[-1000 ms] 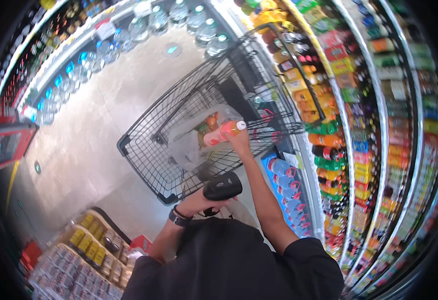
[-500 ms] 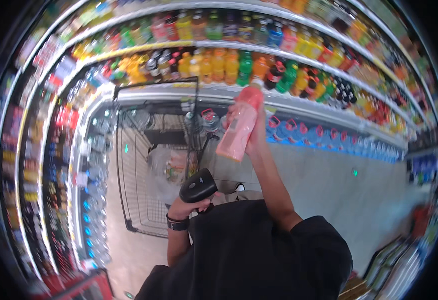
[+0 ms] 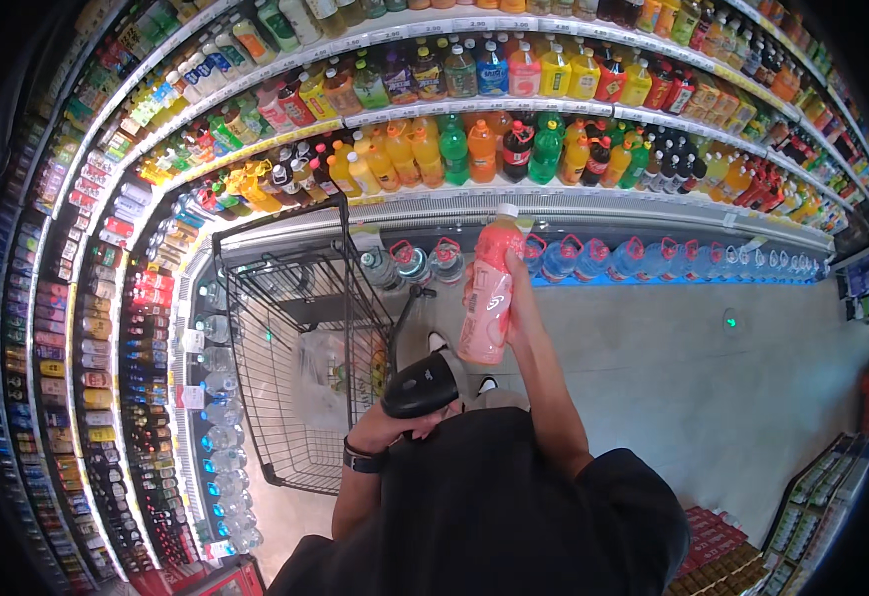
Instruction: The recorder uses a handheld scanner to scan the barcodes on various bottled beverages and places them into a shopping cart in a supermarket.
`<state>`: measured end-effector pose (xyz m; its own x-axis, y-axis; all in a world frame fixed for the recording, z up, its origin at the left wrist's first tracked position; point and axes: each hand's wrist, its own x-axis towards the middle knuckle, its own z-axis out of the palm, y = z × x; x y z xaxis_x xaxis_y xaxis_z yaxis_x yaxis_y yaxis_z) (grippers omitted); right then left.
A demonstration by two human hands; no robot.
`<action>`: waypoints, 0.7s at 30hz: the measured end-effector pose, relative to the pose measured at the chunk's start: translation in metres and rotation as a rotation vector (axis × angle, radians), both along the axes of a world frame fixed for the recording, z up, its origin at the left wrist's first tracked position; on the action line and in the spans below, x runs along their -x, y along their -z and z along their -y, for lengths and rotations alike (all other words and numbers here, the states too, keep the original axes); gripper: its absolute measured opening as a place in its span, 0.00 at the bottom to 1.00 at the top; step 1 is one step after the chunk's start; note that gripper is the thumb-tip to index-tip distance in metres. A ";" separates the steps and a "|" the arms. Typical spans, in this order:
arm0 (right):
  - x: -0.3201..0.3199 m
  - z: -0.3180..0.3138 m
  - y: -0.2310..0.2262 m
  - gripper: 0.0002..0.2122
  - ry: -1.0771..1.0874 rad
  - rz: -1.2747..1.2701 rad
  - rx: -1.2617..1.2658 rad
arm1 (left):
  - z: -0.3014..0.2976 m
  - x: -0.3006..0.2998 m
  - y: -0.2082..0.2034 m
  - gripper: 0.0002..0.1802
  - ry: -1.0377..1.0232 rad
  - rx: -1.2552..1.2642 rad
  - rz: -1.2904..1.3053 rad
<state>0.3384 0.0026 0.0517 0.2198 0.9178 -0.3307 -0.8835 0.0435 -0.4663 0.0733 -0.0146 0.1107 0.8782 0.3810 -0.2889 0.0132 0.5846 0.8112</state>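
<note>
In my right hand (image 3: 514, 308) is a large pink-labelled drink bottle (image 3: 488, 293) with a white cap, held a little tilted in front of me. My fingers wrap round its side, and the label faces up toward me. My left hand (image 3: 385, 425), lower and close to my body, grips a black handheld barcode scanner (image 3: 421, 387); its handle is mostly hidden by my fingers. To the left of both hands stands a dark wire shopping cart (image 3: 286, 437) with a clear plastic bag (image 3: 317, 372) of goods inside.
Shelves of drink bottles (image 3: 474, 149) curve across the front, and more stocked shelves (image 3: 97, 328) line the left. Large water jugs (image 3: 593, 260) stand in a row along the shelf base. Grey tiled floor (image 3: 673, 377) stretches to the right; stacked cartons (image 3: 723, 551) lie at lower right.
The bottle in my right hand has come lower and nearer, its printed label now turned toward me. My left hand with the scanner has shifted slightly right. The view has moved too.
</note>
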 end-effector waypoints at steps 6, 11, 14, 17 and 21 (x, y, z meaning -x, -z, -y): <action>-0.018 -0.002 -0.040 0.25 -0.131 -0.262 -0.229 | -0.031 -0.018 0.002 0.19 -0.001 -0.027 -0.009; -0.035 -0.008 -0.035 0.26 -0.106 -0.204 -0.225 | -0.082 -0.023 0.025 0.30 0.082 -0.185 -0.176; -0.048 -0.021 -0.022 0.28 -0.097 -0.147 -0.294 | -0.126 -0.036 0.013 0.31 0.142 -0.228 -0.149; -0.059 -0.038 -0.011 0.31 -0.061 -0.086 -0.349 | -0.156 -0.054 -0.015 0.27 0.182 -0.257 -0.118; -0.045 -0.075 -0.028 0.35 0.132 -0.214 -0.316 | -0.194 -0.079 -0.040 0.21 0.383 -0.321 -0.074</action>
